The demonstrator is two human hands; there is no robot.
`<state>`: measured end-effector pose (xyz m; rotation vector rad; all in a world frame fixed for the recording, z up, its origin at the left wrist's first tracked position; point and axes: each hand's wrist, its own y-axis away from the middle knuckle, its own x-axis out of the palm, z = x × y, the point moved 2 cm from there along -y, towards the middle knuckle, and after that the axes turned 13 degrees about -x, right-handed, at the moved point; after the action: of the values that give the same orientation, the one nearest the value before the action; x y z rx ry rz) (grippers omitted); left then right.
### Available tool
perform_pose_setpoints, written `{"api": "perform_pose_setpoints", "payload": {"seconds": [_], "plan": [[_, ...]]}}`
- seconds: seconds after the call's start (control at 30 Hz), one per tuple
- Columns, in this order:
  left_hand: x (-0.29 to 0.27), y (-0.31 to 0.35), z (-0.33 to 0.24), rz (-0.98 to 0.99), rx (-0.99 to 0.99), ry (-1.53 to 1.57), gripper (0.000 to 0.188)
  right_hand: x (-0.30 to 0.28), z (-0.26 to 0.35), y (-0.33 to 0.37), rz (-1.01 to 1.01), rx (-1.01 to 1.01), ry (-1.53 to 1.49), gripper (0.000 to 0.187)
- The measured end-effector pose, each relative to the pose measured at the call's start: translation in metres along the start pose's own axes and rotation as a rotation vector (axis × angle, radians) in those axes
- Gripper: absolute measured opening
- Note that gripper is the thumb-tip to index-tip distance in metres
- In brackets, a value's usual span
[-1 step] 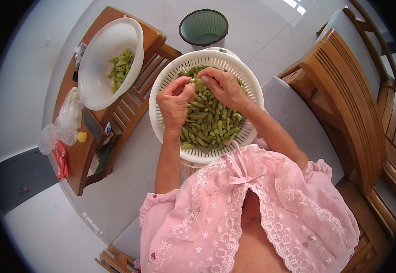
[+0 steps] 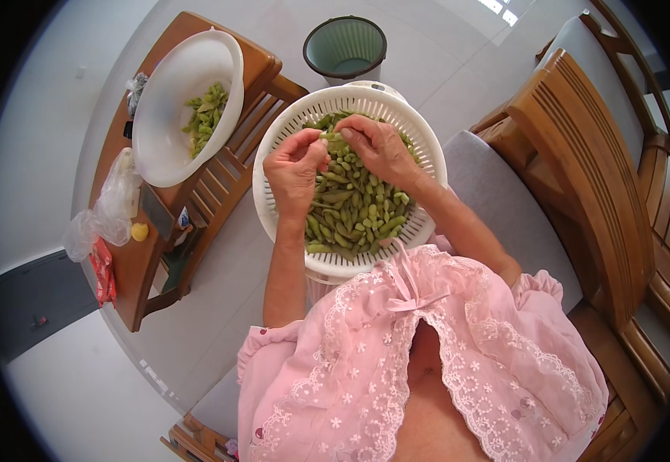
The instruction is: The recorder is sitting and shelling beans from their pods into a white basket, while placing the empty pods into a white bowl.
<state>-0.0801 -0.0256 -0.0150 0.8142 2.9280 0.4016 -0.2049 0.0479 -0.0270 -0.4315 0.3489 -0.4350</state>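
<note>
A green pod between the fingertips of the left hand and right hand is partly covered by them; too small to tell whether it is split. Both hands hide part of the heap of pods beneath. The white basket has its lower-right rim obscured by the right forearm and pink garment; the garment runs off the lower edge. The basket covers the foot of the green bin, upper centre. Contents of the plastic bag, left of frame, are indistinct. Wooden furniture, lower left, is cut off.
</note>
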Motion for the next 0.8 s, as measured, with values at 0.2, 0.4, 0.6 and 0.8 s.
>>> {"api": "perform_pose_setpoints", "payload": {"seconds": [0.2,0.4,0.6,0.8], "plan": [[0.006,0.002,-0.006,0.020,-0.059,0.153,0.013,0.002,-0.006,0.004,-0.026,0.180,0.019,0.012],[0.015,0.003,0.000,0.073,0.022,0.100,0.013,0.008,-0.003,0.006,-0.070,-0.011,-0.011,0.018],[0.015,0.004,0.002,-0.118,0.109,-0.226,0.015,0.007,0.001,0.005,-0.085,-0.045,0.006,0.018],[0.011,-0.001,0.000,0.012,-0.093,-0.115,0.018,0.003,0.003,0.002,-0.031,-0.088,0.008,0.016]]}}
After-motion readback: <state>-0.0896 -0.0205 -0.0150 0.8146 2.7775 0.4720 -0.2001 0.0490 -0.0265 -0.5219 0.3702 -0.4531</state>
